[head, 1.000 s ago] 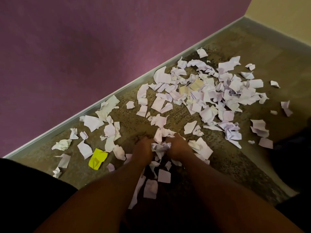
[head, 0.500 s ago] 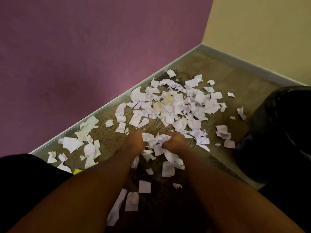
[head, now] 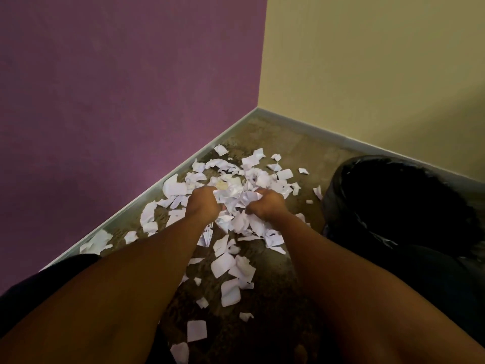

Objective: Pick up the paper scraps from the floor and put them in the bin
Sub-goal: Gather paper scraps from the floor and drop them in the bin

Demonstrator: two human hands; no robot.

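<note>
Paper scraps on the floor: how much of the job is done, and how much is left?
Done: nothing the view can confirm; the bin's inside is too dark to see. In hand: the left hand and right hand are closed on a bundle of scraps. Left: most of it; many scraps lie on the floor.

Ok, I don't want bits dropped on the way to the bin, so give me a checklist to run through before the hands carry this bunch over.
1. Left hand closed on the paper scraps: ok.
2. Right hand closed on the same bunch: ok.
3. Grip encloses every piece: not ok, loose edges stick out between and below the hands.
4. Bin in reach: ok, it stands just to the right of the hands.
5. Bin mouth open: cannot tell, the black liner is too dark.
6. Floor finished: not ok, many scraps remain.
</note>
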